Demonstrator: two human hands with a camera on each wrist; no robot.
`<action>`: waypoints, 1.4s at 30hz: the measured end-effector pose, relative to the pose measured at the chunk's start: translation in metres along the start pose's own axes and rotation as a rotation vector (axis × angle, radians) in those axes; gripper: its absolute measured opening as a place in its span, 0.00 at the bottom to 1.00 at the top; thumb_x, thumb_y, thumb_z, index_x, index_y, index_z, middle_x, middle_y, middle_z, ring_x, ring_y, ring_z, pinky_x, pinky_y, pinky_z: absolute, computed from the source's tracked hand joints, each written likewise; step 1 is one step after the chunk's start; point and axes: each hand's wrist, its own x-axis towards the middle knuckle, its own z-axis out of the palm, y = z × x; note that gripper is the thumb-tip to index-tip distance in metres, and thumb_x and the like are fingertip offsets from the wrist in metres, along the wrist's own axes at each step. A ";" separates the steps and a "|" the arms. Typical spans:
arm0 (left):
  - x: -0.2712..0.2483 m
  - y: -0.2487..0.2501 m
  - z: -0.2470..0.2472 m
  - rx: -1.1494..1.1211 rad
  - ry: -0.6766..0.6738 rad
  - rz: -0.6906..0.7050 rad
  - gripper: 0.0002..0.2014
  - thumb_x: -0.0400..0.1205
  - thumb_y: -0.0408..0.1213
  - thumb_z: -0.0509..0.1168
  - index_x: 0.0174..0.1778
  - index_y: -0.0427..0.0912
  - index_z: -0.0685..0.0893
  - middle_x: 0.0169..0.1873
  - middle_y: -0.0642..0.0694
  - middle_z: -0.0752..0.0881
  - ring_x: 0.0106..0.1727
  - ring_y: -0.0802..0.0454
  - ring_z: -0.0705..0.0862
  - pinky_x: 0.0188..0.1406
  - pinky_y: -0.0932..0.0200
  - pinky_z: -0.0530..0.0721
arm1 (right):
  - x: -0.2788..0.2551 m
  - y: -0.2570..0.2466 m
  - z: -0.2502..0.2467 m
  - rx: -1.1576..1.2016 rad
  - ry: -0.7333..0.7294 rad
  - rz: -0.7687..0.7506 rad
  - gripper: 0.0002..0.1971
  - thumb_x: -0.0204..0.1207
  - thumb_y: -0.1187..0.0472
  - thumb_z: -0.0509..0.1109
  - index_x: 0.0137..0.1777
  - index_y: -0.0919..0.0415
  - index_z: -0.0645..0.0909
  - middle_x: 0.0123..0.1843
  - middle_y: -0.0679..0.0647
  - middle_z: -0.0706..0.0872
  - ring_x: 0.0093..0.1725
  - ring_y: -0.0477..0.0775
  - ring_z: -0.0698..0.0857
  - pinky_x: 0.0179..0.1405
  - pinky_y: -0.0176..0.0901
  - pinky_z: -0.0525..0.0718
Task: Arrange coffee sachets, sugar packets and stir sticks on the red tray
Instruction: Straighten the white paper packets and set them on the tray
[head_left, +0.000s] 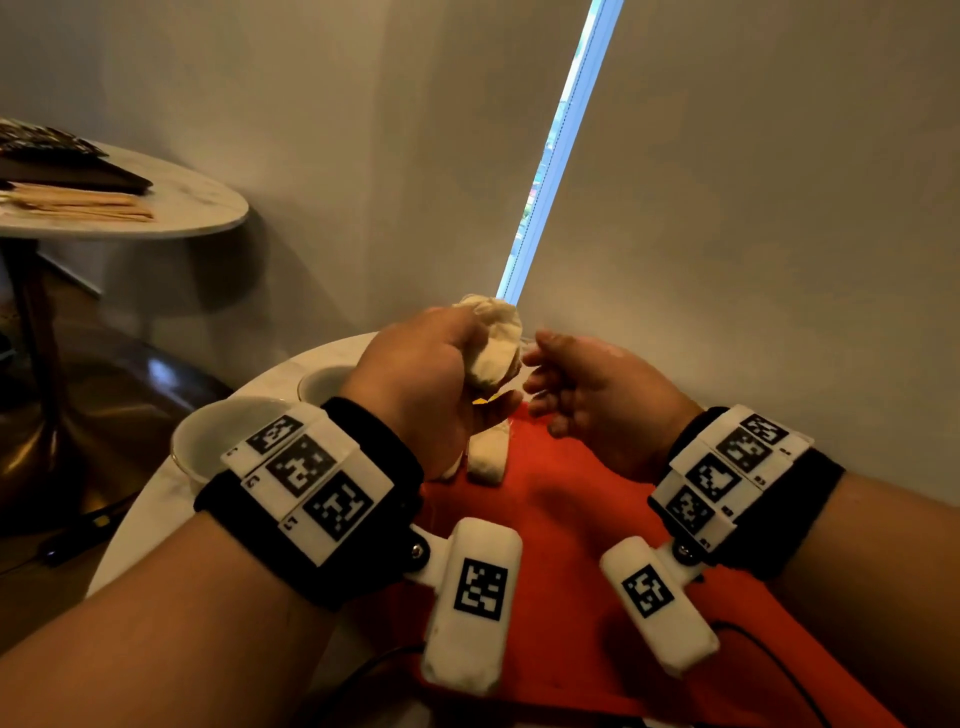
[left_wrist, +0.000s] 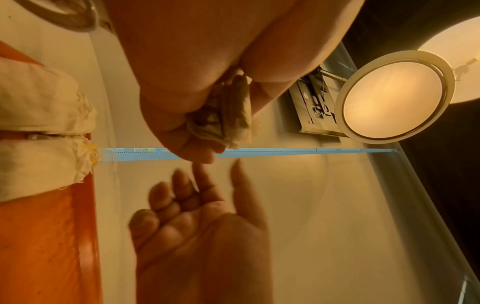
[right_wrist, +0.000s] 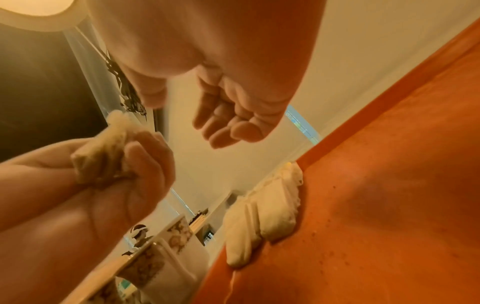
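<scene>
Nearest, the red tray (head_left: 571, 499) lies on the counter (head_left: 156, 499) with two cream sachets (right_wrist: 265, 218) side by side at its far edge. Above them the left hand (head_left: 426, 384) grips a third, crumpled sachet (head_left: 496, 343) — the right hand (head_left: 587, 395) loosely spread, empty. Two white cups (head_left: 218, 441) stand left.

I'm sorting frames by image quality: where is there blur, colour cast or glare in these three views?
Head view: sharp, dim room, with a bright blue-white window slit between the blinds. Left wrist view: strong yellow cast, glare from the round ceiling lamp, and the empty right hand is motion-blurred. Right wrist view: the same warm cast, with soft edges on the left hand gripping the crumpled cream sachets.
</scene>
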 end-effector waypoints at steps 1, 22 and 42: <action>-0.001 -0.001 0.001 0.026 -0.012 0.004 0.14 0.83 0.28 0.55 0.46 0.45 0.86 0.35 0.45 0.81 0.37 0.50 0.80 0.37 0.57 0.82 | -0.003 -0.004 -0.002 0.033 0.003 -0.027 0.16 0.78 0.47 0.68 0.51 0.61 0.81 0.38 0.56 0.82 0.32 0.51 0.80 0.29 0.43 0.70; 0.000 -0.012 -0.003 0.146 -0.067 0.013 0.16 0.87 0.38 0.61 0.67 0.34 0.81 0.50 0.36 0.81 0.46 0.46 0.80 0.34 0.60 0.81 | -0.016 0.003 -0.001 0.038 0.018 -0.174 0.02 0.78 0.67 0.73 0.46 0.62 0.83 0.37 0.57 0.86 0.31 0.53 0.81 0.26 0.43 0.74; 0.004 0.010 -0.008 -0.068 0.199 0.256 0.08 0.87 0.29 0.58 0.51 0.46 0.81 0.42 0.45 0.84 0.44 0.49 0.84 0.40 0.57 0.89 | -0.005 0.010 -0.011 0.036 0.102 -0.100 0.02 0.80 0.68 0.71 0.49 0.62 0.82 0.46 0.65 0.90 0.36 0.58 0.87 0.25 0.43 0.74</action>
